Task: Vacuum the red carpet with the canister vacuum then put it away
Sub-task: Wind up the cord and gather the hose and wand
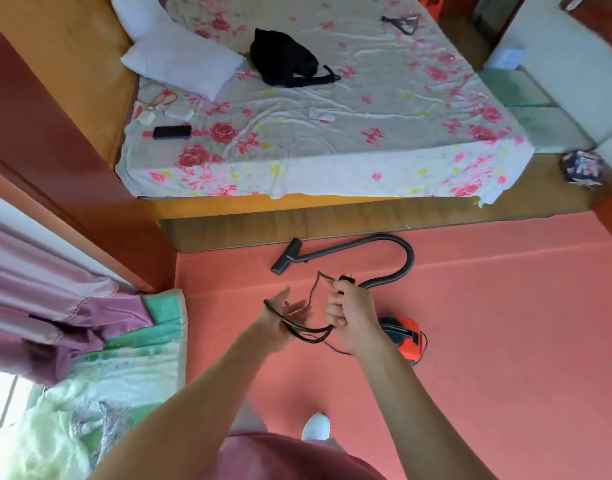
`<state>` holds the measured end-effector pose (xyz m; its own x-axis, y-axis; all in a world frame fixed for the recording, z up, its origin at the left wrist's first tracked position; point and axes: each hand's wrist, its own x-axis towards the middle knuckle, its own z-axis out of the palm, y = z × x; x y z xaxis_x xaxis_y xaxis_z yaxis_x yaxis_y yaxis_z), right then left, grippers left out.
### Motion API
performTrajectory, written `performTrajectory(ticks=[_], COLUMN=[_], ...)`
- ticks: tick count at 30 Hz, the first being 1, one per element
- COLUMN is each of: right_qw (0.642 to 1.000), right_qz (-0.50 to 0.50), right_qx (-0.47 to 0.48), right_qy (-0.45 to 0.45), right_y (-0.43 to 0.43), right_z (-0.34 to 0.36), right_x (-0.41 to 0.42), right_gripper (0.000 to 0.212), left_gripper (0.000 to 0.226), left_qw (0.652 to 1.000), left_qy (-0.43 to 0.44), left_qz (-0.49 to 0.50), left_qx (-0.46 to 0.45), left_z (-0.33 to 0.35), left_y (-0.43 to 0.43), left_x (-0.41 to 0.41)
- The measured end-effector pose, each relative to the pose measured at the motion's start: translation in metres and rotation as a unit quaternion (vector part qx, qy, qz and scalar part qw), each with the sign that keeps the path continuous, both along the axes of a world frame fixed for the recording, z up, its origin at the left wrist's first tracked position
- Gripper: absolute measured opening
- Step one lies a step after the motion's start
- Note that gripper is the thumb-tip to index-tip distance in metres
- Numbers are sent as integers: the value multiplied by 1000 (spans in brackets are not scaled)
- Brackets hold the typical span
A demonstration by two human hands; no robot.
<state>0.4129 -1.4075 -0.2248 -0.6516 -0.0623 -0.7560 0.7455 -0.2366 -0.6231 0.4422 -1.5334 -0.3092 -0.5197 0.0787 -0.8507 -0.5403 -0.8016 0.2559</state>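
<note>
A small red and black canister vacuum [403, 336] sits on the red carpet [488, 323], partly hidden behind my right wrist. Its grey hose [398, 252] curves away to a black floor nozzle [286, 257] lying near the carpet's far edge. My right hand [348, 315] grips the black power cord [306, 332] near its plug end. My left hand [284, 318] is held with fingers spread, and several loops of the cord hang around it. A thin stretch of cord trails from the loops toward the canister.
A bed [332, 109] with a flowered sheet stands beyond the carpet, holding white pillows [183, 62], a black bag [284, 60] and a black remote [172, 132]. Purple curtains [55, 306] and a green mat [124, 358] lie at the left. My white shoe [316, 426] stands on the carpet.
</note>
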Motion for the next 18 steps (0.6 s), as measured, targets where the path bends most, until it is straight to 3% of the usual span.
performTrajectory(ticks=[3, 8, 9, 12, 15, 18], right_qw=[996, 988, 988, 973, 925, 883], right_qz=[30, 18, 1, -87, -246, -347], right_qx=[48, 61, 47, -29, -159, -224], right_qy=[63, 137, 149, 210, 241, 223], right_y=[18, 40, 42, 43, 44, 48], right_z=[24, 53, 58, 59, 51, 38], right_x=[11, 31, 37, 64, 78, 71], right_gripper=[24, 16, 13, 36, 24, 14], left_gripper=[69, 74, 69, 46, 30, 21], left_qw=[993, 976, 972, 957, 950, 960], left_qy=[52, 163, 167, 193, 232, 225], left_qz=[-19, 28, 59, 143, 141, 103], left_qx=[107, 140, 154, 165, 154, 129], left_z=[-3, 23, 29, 44, 60, 70], left_y=[33, 58, 57, 48, 41, 40], left_x=[-16, -51, -58, -73, -82, -82])
